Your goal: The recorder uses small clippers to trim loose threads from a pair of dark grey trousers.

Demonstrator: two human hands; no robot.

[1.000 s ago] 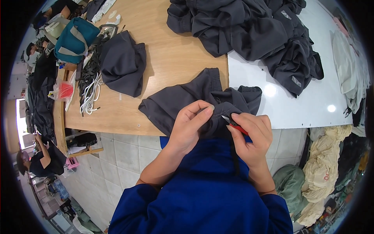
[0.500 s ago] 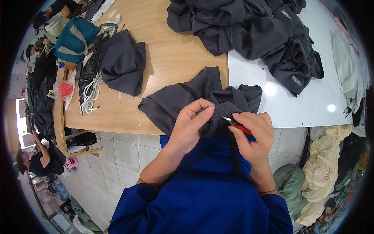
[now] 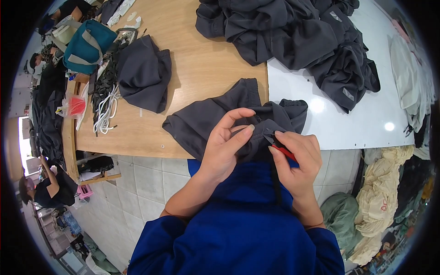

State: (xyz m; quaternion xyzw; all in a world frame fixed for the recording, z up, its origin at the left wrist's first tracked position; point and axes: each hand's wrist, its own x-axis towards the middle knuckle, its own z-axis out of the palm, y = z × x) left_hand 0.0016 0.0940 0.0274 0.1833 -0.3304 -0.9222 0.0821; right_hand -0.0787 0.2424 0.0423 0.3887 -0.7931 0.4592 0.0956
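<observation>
A dark grey garment (image 3: 211, 117) with a gathered edge lies at the table's front edge, its near part bunched up under my hands. My left hand (image 3: 224, 149) holds the bunched cloth at its left side, thumb on top and index finger raised away from the thumb; its other fingers are partly hidden. Pinched between thumb and fingers of my right hand (image 3: 300, 158) is a pair of red-handled thread snips (image 3: 286, 153). The snips' blade tips meet the cloth just right of my left thumb.
More dark grey garments are heaped (image 3: 284, 34) at the far right, and one folded garment (image 3: 144, 75) sits left. White cords (image 3: 107, 110) and a teal bag (image 3: 89, 46) line the table's left side. Cream cloth bundles (image 3: 382, 197) stand at the right. Another person (image 3: 50, 185) is at far left.
My left index finger has lifted away from the thumb. The snips' tips, shown bare above the cloth before, are now turned in against it. The garment has barely shifted.
</observation>
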